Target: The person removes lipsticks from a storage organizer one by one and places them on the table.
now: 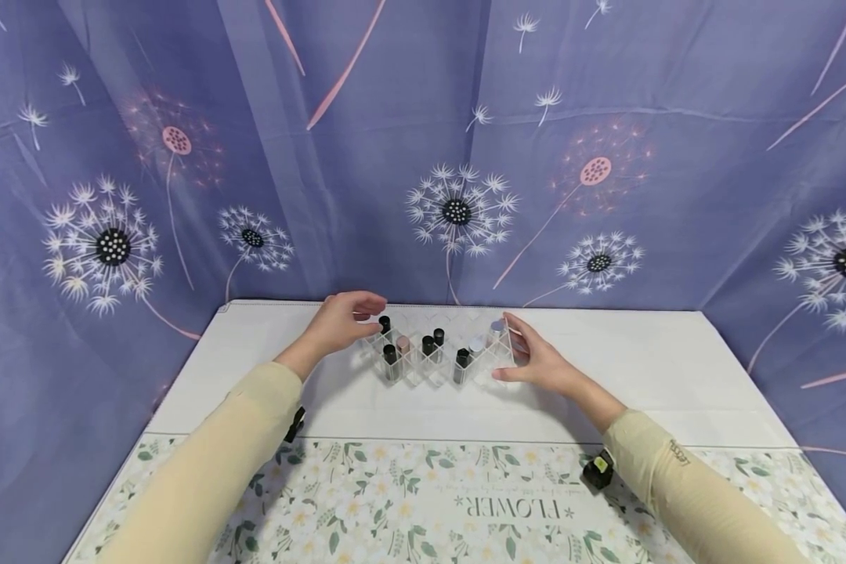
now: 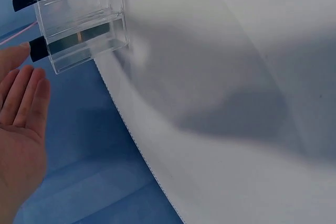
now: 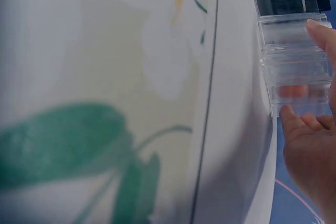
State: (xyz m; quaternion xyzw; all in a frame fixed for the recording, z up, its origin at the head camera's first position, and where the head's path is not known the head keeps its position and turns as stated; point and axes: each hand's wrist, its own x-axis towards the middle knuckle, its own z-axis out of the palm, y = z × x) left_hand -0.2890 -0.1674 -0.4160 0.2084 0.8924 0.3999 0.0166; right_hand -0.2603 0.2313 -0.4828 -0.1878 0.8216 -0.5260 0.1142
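A clear acrylic lipstick organizer (image 1: 423,372) with diamond-shaped compartments stands near the table's back edge. Several lipstick tubes are upright in it: black-capped ones such as a front left tube (image 1: 390,356), a pinkish one (image 1: 403,345) and pale silvery ones (image 1: 497,329). My left hand (image 1: 338,319) is at the left end, its thumb right at a black cap (image 2: 39,49) and its other fingers extended beyond. At the right end, my right hand (image 1: 541,362) grips the organizer, thumb at the front and fingers around the outer end wall (image 3: 299,95).
The white table surface (image 1: 254,399) lies around the organizer, with a floral mat (image 1: 366,493) at the front. A purple dandelion-print curtain (image 1: 366,196) hangs right behind the table. Black wrist devices (image 1: 598,471) sit under both forearms.
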